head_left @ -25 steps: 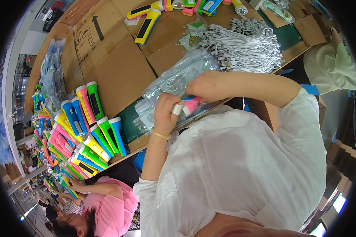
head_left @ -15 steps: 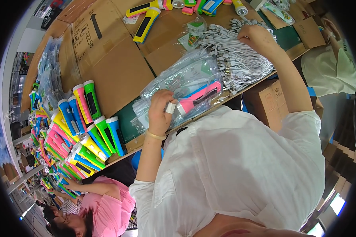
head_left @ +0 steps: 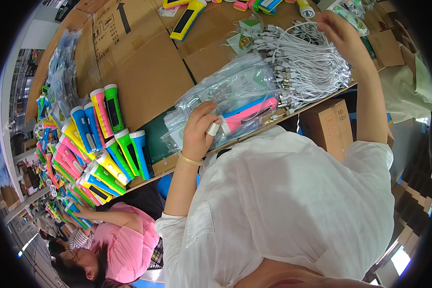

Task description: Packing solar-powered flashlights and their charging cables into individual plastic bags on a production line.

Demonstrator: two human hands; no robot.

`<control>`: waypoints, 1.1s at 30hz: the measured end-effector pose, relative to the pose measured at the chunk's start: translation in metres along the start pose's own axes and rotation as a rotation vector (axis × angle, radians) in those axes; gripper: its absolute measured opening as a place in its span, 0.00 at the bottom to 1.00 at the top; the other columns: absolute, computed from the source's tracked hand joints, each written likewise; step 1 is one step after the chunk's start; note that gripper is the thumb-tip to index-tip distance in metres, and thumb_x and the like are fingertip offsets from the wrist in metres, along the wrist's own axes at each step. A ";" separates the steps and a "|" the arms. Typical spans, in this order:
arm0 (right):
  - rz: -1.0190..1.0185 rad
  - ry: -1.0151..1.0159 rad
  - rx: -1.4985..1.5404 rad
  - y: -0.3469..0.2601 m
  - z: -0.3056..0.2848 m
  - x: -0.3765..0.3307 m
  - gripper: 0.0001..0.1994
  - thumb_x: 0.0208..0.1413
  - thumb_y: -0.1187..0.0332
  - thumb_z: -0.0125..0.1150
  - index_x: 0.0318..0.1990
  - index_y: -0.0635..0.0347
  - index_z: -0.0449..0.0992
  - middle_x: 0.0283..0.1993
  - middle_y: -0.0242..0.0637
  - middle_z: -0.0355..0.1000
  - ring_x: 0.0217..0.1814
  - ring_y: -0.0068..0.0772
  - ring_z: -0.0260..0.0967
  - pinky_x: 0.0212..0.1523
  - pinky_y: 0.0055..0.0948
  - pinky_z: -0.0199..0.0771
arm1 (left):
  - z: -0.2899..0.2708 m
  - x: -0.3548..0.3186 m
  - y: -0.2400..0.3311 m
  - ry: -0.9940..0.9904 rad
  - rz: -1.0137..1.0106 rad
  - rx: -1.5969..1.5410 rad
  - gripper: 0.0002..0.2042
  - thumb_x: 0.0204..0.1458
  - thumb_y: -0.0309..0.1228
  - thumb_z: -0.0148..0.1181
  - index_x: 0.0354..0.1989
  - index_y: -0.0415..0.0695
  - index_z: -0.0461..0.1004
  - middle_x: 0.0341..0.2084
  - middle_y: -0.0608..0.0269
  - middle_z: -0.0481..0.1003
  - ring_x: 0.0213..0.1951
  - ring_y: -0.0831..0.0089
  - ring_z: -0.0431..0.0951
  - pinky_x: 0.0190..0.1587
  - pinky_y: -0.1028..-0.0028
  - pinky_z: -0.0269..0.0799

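My left hand (head_left: 199,130) is closed at the near edge of a clear plastic bag (head_left: 245,79), fingers curled, with a white band round one digit. Inside the bag lies a pink and blue flashlight (head_left: 249,114), its pink end next to my fingers. More flat clear bags lie under it. My right hand (head_left: 338,32) is above the far right of a heap of white USB cables (head_left: 312,67). Its fingers are bent together, and one looped cable (head_left: 300,24) runs up to the fingertips. The exact grip is partly hidden.
Many coloured flashlights (head_left: 113,149) stand and lie at the left. A yellow and blue flashlight (head_left: 188,20) rests on the cardboard (head_left: 144,81) at the back. A carton (head_left: 325,126) sits below the table edge at right. A person in pink (head_left: 129,235) works at lower left.
My right hand has moved up and to the right over the cable heap, drawing a cable loop with it. My left hand stays at the bag. The whole view has shifted slightly.
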State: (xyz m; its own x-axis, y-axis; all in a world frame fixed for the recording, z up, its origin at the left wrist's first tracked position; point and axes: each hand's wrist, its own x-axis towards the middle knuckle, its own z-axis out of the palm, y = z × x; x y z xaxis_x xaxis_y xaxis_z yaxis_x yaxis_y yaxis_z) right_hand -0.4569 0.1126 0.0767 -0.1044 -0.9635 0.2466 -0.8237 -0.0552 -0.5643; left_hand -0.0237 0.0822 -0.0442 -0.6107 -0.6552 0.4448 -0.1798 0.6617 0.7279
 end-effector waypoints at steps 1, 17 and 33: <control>-0.048 0.116 0.052 -0.021 -0.016 -0.004 0.07 0.67 0.68 0.55 0.41 0.62 0.73 0.28 0.26 0.69 0.26 0.18 0.60 0.27 0.21 0.60 | 0.001 0.005 -0.001 -0.008 0.016 -0.019 0.08 0.51 0.21 0.64 0.38 0.40 0.74 0.48 0.49 0.77 0.53 0.51 0.76 0.55 0.62 0.72; 0.427 -0.342 1.312 -0.087 0.104 -0.032 0.12 0.62 0.64 0.59 0.29 0.54 0.64 0.24 0.25 0.59 0.20 0.14 0.53 0.18 0.17 0.47 | 0.006 -0.002 0.003 0.046 -0.090 -0.063 0.06 0.53 0.25 0.64 0.38 0.40 0.74 0.51 0.48 0.77 0.53 0.53 0.77 0.55 0.65 0.72; -0.233 -0.783 0.221 -0.111 0.128 -0.018 0.09 0.52 0.69 0.67 0.31 0.64 0.74 0.29 0.46 0.74 0.34 0.50 0.74 0.36 0.43 0.71 | -0.009 -0.011 0.035 0.094 -0.543 0.045 0.08 0.50 0.23 0.69 0.35 0.36 0.77 0.29 0.56 0.77 0.29 0.66 0.76 0.35 0.73 0.73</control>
State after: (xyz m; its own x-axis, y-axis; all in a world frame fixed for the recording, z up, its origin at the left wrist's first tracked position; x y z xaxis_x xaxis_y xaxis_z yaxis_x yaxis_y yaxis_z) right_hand -0.2920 0.1029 0.0337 0.5376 -0.8202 -0.1955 -0.6400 -0.2460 -0.7280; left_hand -0.0166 0.1089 -0.0189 -0.3496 -0.9351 0.0574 -0.4839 0.2327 0.8436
